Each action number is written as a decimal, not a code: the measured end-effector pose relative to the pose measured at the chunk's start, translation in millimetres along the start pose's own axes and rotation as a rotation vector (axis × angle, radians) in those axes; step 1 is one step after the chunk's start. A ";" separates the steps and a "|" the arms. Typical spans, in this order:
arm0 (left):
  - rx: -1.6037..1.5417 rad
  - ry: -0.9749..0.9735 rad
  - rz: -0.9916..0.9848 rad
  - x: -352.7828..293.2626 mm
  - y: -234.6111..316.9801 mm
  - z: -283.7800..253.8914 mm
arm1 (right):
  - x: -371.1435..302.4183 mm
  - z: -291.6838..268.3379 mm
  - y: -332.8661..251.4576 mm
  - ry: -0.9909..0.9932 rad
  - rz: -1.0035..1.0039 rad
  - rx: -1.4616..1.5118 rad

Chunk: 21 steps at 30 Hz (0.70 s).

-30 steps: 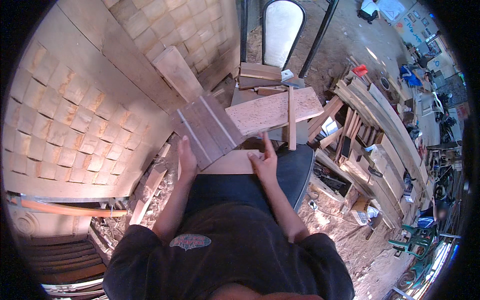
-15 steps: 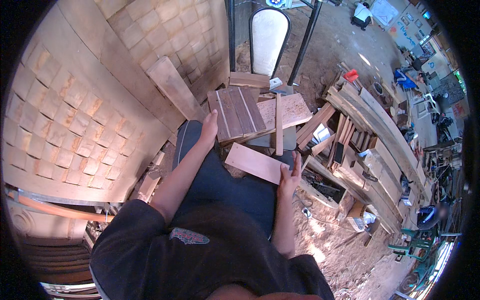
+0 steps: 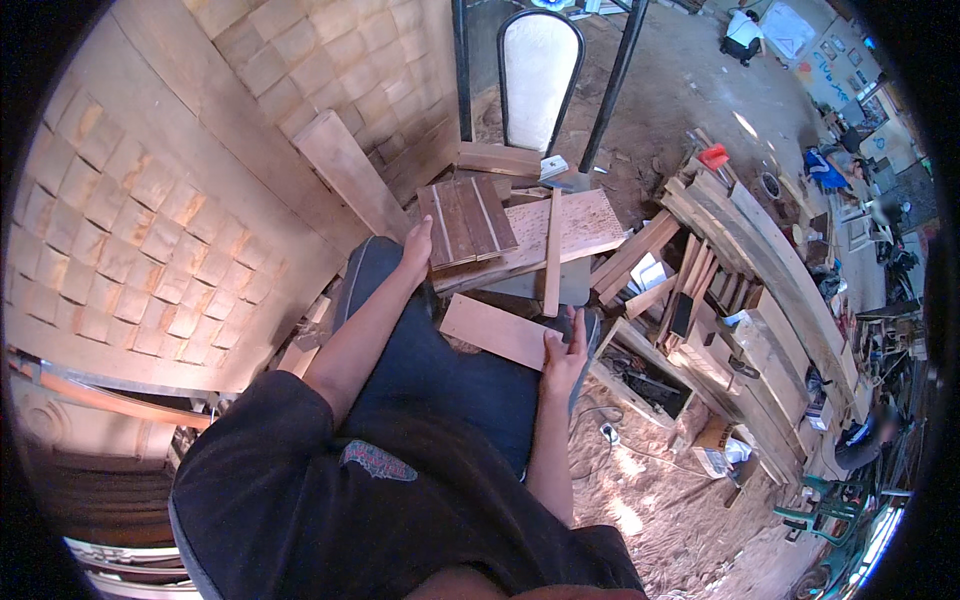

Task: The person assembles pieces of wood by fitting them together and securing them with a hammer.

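Note:
My left hand (image 3: 417,246) is closed on the near left edge of a dark brown wooden panel (image 3: 462,222) with pale stripes. That panel is over a lighter thick board (image 3: 590,222) with a speckled top. My right hand (image 3: 564,354) grips the right end of a pale rectangular wooden board (image 3: 492,330), its thumb on top and some fingers raised. The pale board is above my lap, near the dark panel but apart from it. A narrow wooden strip (image 3: 552,262) lies across the speckled board, just beyond my right hand.
Large panels with a woven wood pattern (image 3: 150,230) stand at the left, a plank (image 3: 350,175) leaning on them. Stacked timber (image 3: 760,270) and an open wooden box (image 3: 645,375) are at the right. Farther back are a white oval panel (image 3: 540,85) and a crouching person (image 3: 742,38).
The pale board and my right hand have shifted slightly left. The dark panel has tilted a little in my left hand. My view has turned slightly.

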<state>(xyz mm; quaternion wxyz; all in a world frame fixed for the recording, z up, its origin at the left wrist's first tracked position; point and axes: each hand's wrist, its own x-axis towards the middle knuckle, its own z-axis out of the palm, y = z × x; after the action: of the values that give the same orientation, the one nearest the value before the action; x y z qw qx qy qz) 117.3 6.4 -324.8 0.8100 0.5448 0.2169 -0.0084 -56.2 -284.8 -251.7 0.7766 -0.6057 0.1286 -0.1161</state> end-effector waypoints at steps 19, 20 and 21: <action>0.107 0.085 -0.029 -30.1 -4.2 -8.7 | 0.9 17.6 -1.9 -0.054 0.075 0.000; -0.009 0.026 -0.115 -32.7 -4.2 -6.9 | 1.5 17.9 -2.1 -0.056 0.083 0.018; -0.126 -0.035 -0.201 -35.4 -3.8 -6.0 | 1.3 17.7 -2.3 -0.057 0.090 0.036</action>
<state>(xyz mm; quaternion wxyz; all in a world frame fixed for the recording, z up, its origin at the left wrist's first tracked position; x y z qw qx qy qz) 82.3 2.3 -317.2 0.8413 0.4682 0.2564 -0.0853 -49.0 -269.7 -245.4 0.7953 -0.5881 0.1314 -0.0660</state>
